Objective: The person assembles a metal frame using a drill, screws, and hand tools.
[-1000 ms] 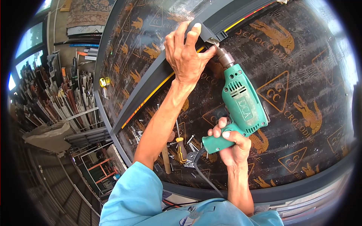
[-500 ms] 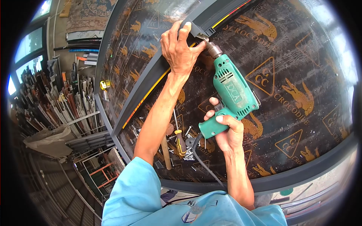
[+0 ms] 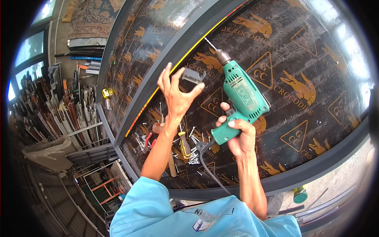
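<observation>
My right hand [image 3: 241,136] grips the handle of a green power drill [image 3: 245,91] marked DCA. Its long bit [image 3: 210,43] points up and left, with the tip close to the yellow-red strip along the dark metal profile [image 3: 173,55]. Between the thumb and index finger of my left hand [image 3: 176,93] is a small dark grey block-shaped piece [image 3: 192,76], slightly blurred. The other fingers of that hand are raised and spread, overlapping the profile in this view. The drill's cord [image 3: 205,164] runs down toward my body.
A screwdriver [image 3: 184,146] with a yellow-black handle lies by several loose screws [image 3: 194,158] and a wooden-handled hammer [image 3: 172,166] on the dark printed board [image 3: 276,122]. A yellow tape measure [image 3: 107,93] rests farther left. Stacked metal profiles [image 3: 75,106] stand beyond the frame.
My left hand has drawn back down from the profile with the grey piece. The drill bit, hidden at its tip before, now shows bare. The drill has shifted only slightly.
</observation>
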Demonstrator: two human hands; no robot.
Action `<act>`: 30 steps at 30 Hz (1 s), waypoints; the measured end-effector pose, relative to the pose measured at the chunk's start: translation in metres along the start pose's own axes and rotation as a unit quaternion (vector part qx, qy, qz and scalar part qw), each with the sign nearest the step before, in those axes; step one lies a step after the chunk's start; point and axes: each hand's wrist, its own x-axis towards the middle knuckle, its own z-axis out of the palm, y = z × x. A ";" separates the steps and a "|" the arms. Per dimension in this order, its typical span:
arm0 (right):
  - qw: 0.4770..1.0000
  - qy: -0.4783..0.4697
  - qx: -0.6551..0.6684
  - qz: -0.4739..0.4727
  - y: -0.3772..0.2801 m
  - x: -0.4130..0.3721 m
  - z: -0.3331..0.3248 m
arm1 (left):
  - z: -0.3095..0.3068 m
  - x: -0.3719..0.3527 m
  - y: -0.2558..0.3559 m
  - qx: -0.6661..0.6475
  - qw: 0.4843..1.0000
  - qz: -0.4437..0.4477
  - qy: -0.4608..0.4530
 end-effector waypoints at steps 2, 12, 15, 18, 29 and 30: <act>1.000 -0.004 -0.021 0.010 0.004 0.011 0.002 | -0.009 -0.011 -0.010 -0.002 0.998 -0.018 -0.056; 0.999 -0.033 0.013 -0.018 0.013 0.024 0.009 | 0.008 0.125 -0.024 0.044 0.983 -0.092 -0.154; 0.999 -0.020 0.016 -0.020 0.010 0.027 0.013 | 0.019 0.119 -0.035 0.065 0.992 -0.044 -0.094; 0.999 -0.019 0.015 -0.022 0.012 0.027 0.011 | 0.026 0.118 -0.041 0.081 0.993 -0.031 -0.084; 1.000 -0.003 -0.019 -0.007 0.008 0.027 0.015 | 0.029 0.118 -0.040 0.083 0.995 -0.014 -0.049; 1.000 -0.018 -0.004 0.005 0.008 0.027 0.014 | 0.026 0.118 -0.038 0.075 0.995 -0.027 -0.064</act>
